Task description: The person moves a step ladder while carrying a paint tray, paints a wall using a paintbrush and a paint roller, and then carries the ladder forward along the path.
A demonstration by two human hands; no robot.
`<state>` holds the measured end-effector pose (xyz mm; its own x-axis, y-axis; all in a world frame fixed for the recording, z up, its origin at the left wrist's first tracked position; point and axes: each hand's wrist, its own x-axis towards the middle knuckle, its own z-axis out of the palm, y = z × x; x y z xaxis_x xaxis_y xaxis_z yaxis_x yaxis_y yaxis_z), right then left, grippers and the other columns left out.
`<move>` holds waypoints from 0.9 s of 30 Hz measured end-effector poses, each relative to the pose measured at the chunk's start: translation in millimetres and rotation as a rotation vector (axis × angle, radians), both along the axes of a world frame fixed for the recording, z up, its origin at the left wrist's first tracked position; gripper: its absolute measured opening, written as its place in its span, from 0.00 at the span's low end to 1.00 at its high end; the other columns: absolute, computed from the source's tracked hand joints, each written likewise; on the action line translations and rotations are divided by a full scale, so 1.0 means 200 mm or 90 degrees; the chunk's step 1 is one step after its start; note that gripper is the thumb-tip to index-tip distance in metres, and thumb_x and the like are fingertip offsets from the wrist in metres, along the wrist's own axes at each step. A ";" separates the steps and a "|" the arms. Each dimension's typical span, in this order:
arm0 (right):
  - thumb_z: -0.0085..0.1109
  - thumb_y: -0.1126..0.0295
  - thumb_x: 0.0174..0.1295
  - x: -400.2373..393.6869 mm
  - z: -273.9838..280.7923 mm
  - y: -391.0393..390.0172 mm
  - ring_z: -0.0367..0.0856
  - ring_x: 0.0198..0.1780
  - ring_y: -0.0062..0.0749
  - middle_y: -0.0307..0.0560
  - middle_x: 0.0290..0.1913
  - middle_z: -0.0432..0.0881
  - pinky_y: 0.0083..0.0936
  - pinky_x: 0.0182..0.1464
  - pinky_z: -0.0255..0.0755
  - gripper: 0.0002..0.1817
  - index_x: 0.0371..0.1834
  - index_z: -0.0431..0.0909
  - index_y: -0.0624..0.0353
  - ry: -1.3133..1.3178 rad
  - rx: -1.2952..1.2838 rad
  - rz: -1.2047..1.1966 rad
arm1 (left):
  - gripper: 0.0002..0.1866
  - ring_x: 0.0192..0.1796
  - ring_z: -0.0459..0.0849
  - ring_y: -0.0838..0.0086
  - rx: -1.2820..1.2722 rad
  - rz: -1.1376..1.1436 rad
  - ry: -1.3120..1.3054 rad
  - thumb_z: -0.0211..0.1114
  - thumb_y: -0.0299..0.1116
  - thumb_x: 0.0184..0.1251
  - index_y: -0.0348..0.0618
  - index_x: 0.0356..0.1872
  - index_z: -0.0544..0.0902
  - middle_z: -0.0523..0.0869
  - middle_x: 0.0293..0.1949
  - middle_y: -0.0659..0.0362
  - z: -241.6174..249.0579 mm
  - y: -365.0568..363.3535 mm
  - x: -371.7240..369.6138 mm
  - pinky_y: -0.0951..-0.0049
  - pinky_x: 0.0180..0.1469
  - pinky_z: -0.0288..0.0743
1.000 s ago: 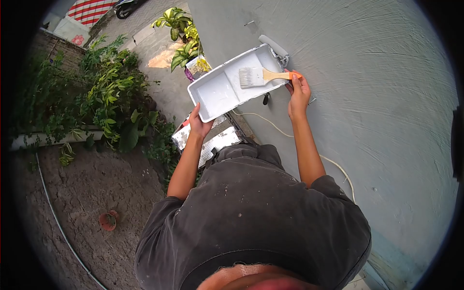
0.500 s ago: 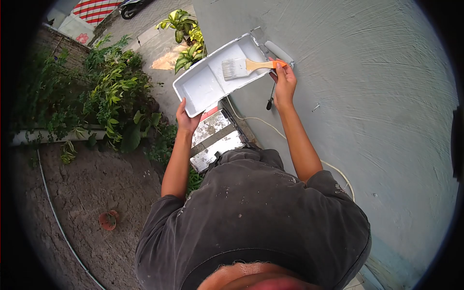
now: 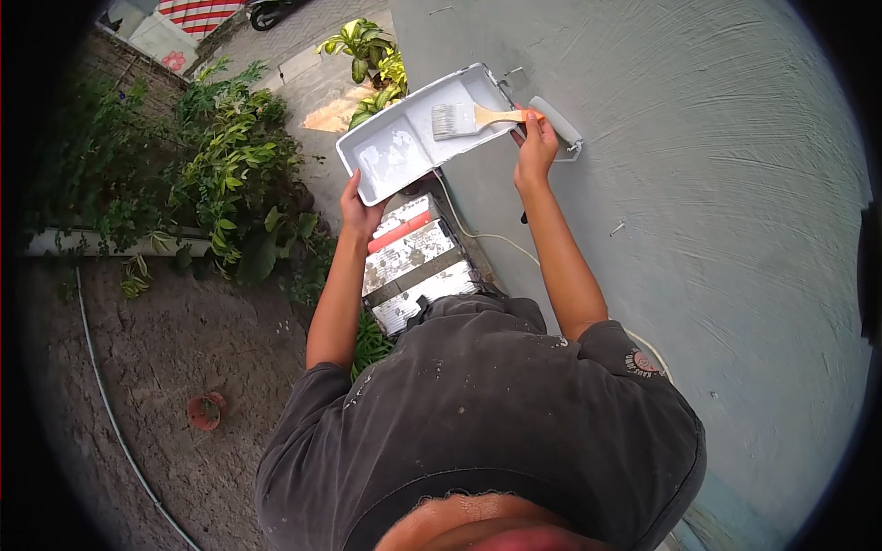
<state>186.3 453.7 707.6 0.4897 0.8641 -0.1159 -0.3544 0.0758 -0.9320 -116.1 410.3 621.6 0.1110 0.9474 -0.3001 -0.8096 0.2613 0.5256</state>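
Observation:
A white paint tray is held up in front of me, its long side slanting up to the right. My left hand grips its near left corner, thumb over the rim. Wet white paint shines in the tray's left part. Over the right part lies a paintbrush with a wooden handle, an orange end and white-coated bristles. The fingers of my right hand close round the handle's orange end, at the tray's right edge. A paint roller with a pale sleeve shows just beyond that hand; what supports it is hidden.
A grey-green plastered wall with nails rises on the right. Below the tray are paint-spattered white-topped steps or boards. A pale cable runs along the wall. Leafy plants, a hose and a small pot are left.
The tray, brush and both hands appear slightly farther right, as does the background. Bright wet patches now show in the tray's left part. Both hands keep their grip.

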 end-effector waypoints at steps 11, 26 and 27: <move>0.48 0.66 0.76 -0.03 -0.04 0.06 0.79 0.54 0.28 0.48 0.58 0.81 0.27 0.55 0.77 0.14 0.56 0.73 0.63 0.009 0.013 -0.034 | 0.30 0.68 0.73 0.55 0.009 0.000 0.029 0.52 0.47 0.73 0.40 0.69 0.66 0.74 0.66 0.49 0.03 0.13 -0.02 0.48 0.71 0.62; 0.45 0.66 0.76 -0.07 -0.08 0.13 0.75 0.62 0.29 0.46 0.62 0.79 0.35 0.64 0.70 0.12 0.55 0.72 0.60 0.017 0.072 -0.079 | 0.30 0.67 0.72 0.52 -0.007 0.007 0.011 0.54 0.47 0.71 0.40 0.68 0.67 0.74 0.66 0.49 -0.08 0.27 0.03 0.46 0.71 0.62; 0.46 0.67 0.76 -0.08 -0.08 0.13 0.76 0.60 0.27 0.46 0.61 0.80 0.29 0.61 0.70 0.11 0.54 0.72 0.60 0.008 0.080 -0.090 | 0.30 0.67 0.72 0.52 -0.015 0.006 0.005 0.54 0.47 0.71 0.41 0.68 0.67 0.74 0.66 0.49 -0.10 0.27 0.04 0.46 0.70 0.62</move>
